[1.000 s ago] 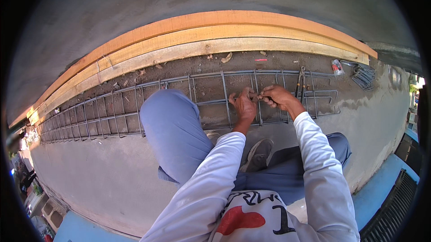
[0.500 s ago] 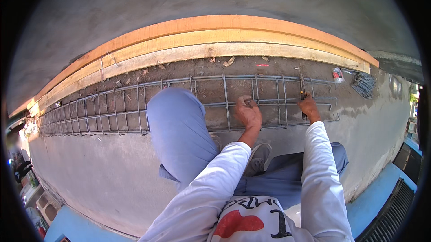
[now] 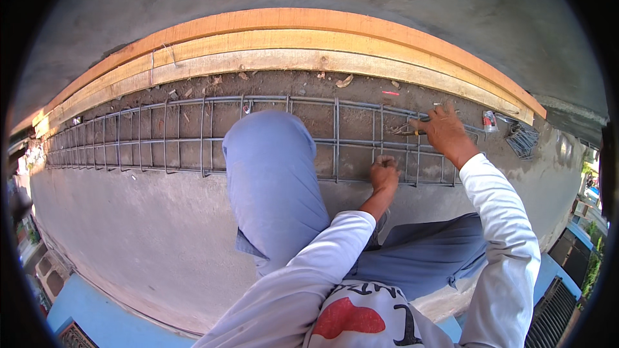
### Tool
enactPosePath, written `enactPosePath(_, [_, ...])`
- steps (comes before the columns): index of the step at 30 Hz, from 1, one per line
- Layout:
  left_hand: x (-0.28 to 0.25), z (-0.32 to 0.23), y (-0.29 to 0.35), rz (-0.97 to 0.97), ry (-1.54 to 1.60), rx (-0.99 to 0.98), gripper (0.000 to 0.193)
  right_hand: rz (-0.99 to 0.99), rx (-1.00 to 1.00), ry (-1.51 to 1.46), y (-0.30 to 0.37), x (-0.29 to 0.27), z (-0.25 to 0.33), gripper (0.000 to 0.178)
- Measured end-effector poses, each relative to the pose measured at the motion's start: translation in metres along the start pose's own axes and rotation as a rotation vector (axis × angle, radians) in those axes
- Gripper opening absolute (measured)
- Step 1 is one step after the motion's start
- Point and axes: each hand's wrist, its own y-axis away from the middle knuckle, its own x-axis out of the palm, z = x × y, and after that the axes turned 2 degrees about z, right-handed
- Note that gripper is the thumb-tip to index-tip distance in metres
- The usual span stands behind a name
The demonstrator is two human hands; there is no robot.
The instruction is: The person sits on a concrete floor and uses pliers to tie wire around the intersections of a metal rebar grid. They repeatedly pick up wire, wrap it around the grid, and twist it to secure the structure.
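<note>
A long rebar cage of bars and square ties lies on the ground in front of me. My right hand is closed around pliers, whose jaws point left over the right part of the cage, near a cross tie. Close to the cage's near bar, my left hand has its fingers curled together beside a tie. Whatever may be pinched in them is too small or hidden to make out.
Stacked wooden planks run along the wall behind the cage. A pile of bent metal ties and a small clear packet lie at the right. My bent knee rises over the cage's middle.
My right hand has swung the pliers from upright to pointing left and moved slightly up. The left hand has shifted right and toward me, to the near bar. The view has shifted a little.
</note>
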Motion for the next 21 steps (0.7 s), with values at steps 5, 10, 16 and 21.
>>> enactPosePath(5, [-0.003, -0.001, -0.006, 0.021, -0.009, -0.024, 0.015, 0.005, -0.097, 0.268, -0.006, -0.004, 0.010, 0.047])
enactPosePath(10, [-0.002, -0.006, -0.010, -0.006, 0.034, -0.053, 0.011, -0.147, -0.066, 0.276, 0.007, 0.005, 0.024, 0.048])
enactPosePath(16, [-0.001, -0.003, -0.018, 0.029, 0.018, -0.044, 0.016, -0.185, -0.031, 0.208, 0.013, 0.009, 0.027, 0.051])
enactPosePath(21, [0.001, -0.005, -0.019, 0.021, 0.042, -0.073, 0.015, -0.077, -0.032, 0.154, 0.012, 0.006, 0.029, 0.050])
